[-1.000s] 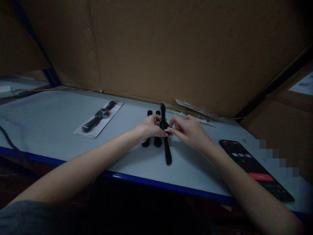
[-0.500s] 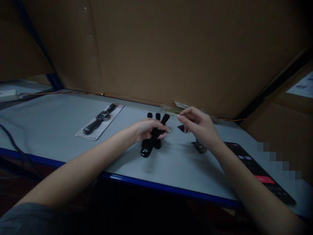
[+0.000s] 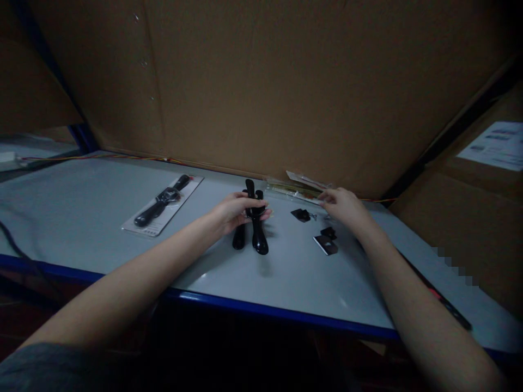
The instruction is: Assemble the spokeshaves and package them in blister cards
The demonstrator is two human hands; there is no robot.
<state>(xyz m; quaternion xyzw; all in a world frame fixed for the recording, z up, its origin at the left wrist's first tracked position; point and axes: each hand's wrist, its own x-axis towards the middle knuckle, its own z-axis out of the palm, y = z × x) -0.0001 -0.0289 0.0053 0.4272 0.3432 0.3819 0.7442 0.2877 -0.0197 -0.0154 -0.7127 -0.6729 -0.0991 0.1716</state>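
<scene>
My left hand (image 3: 244, 209) is closed round the middle of a long black handle-shaped piece (image 3: 259, 234) with flared, rounded ends, holding it over the table. Partly hidden behind that hand, more black pieces of like shape (image 3: 239, 238) lie on the table. My right hand (image 3: 337, 201) is at the back right, its fingers bent together and pointing down. Small silvery bits (image 3: 314, 216) lie close by, too small to name. Whatever its fingertips may pinch does not show. Between the hands lie a small dark angular part (image 3: 301, 215) and another with a shiny flat face (image 3: 326, 244).
A carded black tool (image 3: 161, 204) in clear plastic lies at the left. Clear flat packaging (image 3: 292, 189) rests against the cardboard back wall (image 3: 261, 92). Thin coloured wires (image 3: 122, 157) run along the rear edge. A phone (image 3: 445, 302) lies right, mostly behind my forearm.
My right hand has moved right and slightly back, away from the left hand, uncovering the small dark parts. The black piece in my left hand has turned and now stands closer to lengthwise.
</scene>
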